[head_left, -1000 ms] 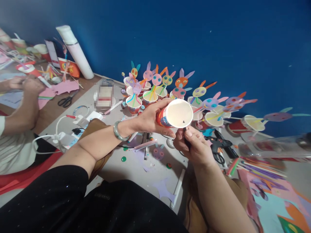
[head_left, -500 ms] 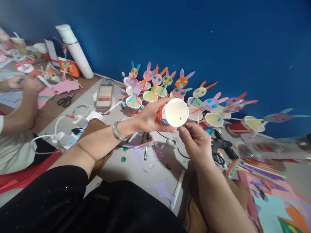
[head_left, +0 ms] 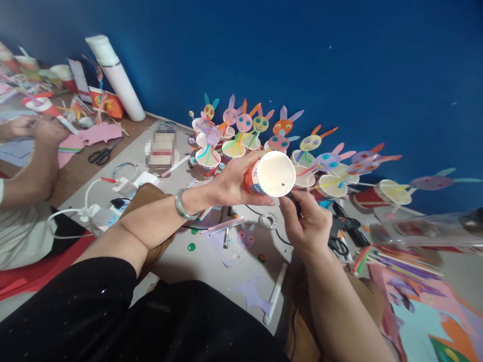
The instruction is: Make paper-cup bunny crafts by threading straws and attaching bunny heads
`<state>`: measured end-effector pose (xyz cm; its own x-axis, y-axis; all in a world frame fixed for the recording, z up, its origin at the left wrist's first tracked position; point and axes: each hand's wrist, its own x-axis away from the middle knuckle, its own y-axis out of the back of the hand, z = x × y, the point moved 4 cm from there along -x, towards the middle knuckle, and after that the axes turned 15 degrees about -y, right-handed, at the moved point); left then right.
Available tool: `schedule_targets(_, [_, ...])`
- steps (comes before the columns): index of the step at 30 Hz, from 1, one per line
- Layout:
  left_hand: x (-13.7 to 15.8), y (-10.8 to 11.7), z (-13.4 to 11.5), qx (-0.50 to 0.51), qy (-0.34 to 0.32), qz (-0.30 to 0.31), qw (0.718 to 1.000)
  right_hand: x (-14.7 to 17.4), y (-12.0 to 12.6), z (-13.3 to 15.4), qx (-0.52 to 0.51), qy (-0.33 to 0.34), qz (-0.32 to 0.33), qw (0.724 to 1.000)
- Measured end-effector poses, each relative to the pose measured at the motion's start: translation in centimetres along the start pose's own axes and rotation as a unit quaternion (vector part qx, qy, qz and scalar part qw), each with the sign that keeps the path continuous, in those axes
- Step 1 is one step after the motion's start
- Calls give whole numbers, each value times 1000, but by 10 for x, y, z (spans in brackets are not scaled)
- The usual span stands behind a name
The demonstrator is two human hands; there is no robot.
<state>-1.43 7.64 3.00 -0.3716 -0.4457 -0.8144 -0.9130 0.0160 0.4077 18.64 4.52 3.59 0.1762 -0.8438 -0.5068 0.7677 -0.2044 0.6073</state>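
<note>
My left hand wraps round a red printed paper cup, its white mouth turned toward me. Inside, near the lower right of the cup's wall, a small dark pointed spot shows. My right hand is closed just below the cup's rim on a dark, narrow pointed tool. Most of that tool lies hidden behind the fingers and cup, so its kind is unclear. Behind the cup stand several paper cups with rabbit-faced straw figures. A paper rabbit face lies on the table below.
A black glue gun lies right of my right hand. Straws, a tape ring and purple paper scraps are on the table. At left are a power strip, scissors, a white bottle and a co-worker's hands.
The cup has moved slightly to the right in my left hand. My right hand has shifted a little right and down, showing more of the dark tool.
</note>
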Motion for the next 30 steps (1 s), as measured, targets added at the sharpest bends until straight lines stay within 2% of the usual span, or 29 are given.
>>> schedule_targets(2, [-1, 1, -2, 1, -8, -2, 1000, -2, -2, -3, -103, -76, 81, 989])
schedule_targets(4, [-1, 1, -2, -1, -13, 3, 1000, -3, -4, -6, -206, -138, 164, 955])
schedule_targets(6, [-1, 0, -2, 3, -20, 12, 1000, -2, -8, -7, -307, -187, 247, 900])
schedule_targets(8, [-1, -1, -3, 14, -38, 17, 999, 0, -10, -6, -388, -228, 322, 833])
schedule_targets(10, [0, -2, -5, 19, -54, 15, 998, 2, -12, -5, -437, -264, 371, 776])
schedule_targets(11, [0, -2, -5, 17, -59, 11, 998, 3, -12, -5, -449, -278, 386, 756])
schedule_targets(12, [-1, -2, -5, 14, -62, 9, 998, 4, -12, -5, -454, -290, 396, 744])
schedule_targets(14, [-1, -2, -6, 11, -70, 4, 997, 4, -13, -6, -453, -301, 403, 735])
schedule_targets(16, [-1, -2, -7, 11, -74, 3, 997, 3, -14, -8, -441, -299, 390, 751])
schedule_targets(17, [-1, -1, -6, 8, -69, 4, 998, 1, -14, -10, -427, -293, 373, 770])
schedule_targets(20, [0, 0, -3, -10, -33, 7, 999, -3, -12, -13, -337, -252, 283, 862])
schedule_targets(22, [1, 0, 0, -17, -9, 10, 1000, -5, -8, -12, -232, -194, 200, 932])
schedule_targets(24, [2, 0, 2, -23, 11, 16, 1000, -6, -4, -9, -112, -116, 113, 980])
schedule_targets(26, [2, -1, 4, -31, 24, 16, 999, -4, -1, -4, 7, -33, 37, 999])
schedule_targets(30, [3, -1, 5, -41, 24, -2, 999, -1, 2, 0, 184, 80, -63, 978])
